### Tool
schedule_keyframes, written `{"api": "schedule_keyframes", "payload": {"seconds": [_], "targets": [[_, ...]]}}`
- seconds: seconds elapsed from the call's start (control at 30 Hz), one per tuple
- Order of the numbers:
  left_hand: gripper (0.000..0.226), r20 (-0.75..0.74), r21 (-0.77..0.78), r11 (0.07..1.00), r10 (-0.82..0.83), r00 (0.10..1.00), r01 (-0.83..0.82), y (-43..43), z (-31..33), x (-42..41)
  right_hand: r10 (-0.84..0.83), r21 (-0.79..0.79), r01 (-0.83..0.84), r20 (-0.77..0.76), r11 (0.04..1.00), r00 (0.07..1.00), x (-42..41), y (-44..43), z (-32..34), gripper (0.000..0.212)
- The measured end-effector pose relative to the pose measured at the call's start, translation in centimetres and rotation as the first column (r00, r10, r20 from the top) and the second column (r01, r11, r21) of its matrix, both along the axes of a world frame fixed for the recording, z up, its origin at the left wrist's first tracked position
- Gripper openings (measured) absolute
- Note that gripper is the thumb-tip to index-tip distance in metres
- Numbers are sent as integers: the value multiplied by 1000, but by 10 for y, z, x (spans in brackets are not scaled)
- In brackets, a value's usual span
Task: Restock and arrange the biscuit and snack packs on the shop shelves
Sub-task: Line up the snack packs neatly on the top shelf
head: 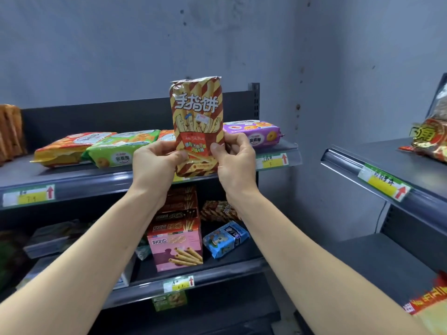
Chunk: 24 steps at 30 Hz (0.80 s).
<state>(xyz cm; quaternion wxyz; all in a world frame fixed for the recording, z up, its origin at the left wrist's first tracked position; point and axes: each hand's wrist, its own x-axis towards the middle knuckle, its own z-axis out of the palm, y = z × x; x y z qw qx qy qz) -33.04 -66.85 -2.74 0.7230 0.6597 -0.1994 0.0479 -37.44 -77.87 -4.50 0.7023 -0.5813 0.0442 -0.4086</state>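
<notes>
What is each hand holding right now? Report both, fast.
Left hand: grips the striped pack, lower left.
Right hand: grips the same pack, lower right.

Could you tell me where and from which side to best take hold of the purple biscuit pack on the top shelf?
Probably pinch the purple biscuit pack across its narrow width at its right half, fingers coming from the front and above. It lies flat, long edge facing forward, with that half clear; the held striped pack hides its left end.
</notes>
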Motion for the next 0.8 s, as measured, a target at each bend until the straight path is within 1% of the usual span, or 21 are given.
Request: {"api": "schedule_keyframes", "payload": {"seconds": [0.13, 0.27, 0.43, 0.53, 0.63, 0.73, 0.8], "targets": [[16, 35, -22, 999, -23, 999, 24, -20, 17, 11, 4, -56, -2, 32, 998, 999, 10, -24, 22, 19], [15, 78, -10, 999, -46, 996, 47, -49, 37, 26, -7, -105, 11, 45, 994, 999, 21, -61, 47, 21], [15, 95, 25, 997, -80, 992, 78, -93, 62, 49, -18, -162, 18, -1, 987, 1000, 39, -114, 75, 21], [12, 77, 35, 993, -116, 990, 114, -121, 74, 67, -63, -238, 50, -47, 970, 997, 50, -143, 91, 21], [9, 118, 57, 994, -99, 988, 93, -147, 82, 86, -111, -308, 81, -79, 948, 991, 63, -170, 104, 21], [7, 114, 64, 995, -78, 990, 71, -171, 87, 106, -92, -306, 54, -110, 950, 990, 81, -196, 109, 25], [6, 78, 72, 996, -58, 995, 52, -186, 88, 121, -80, -302, 33, -145, 953, 986, 95, -211, 109, 27]]}}
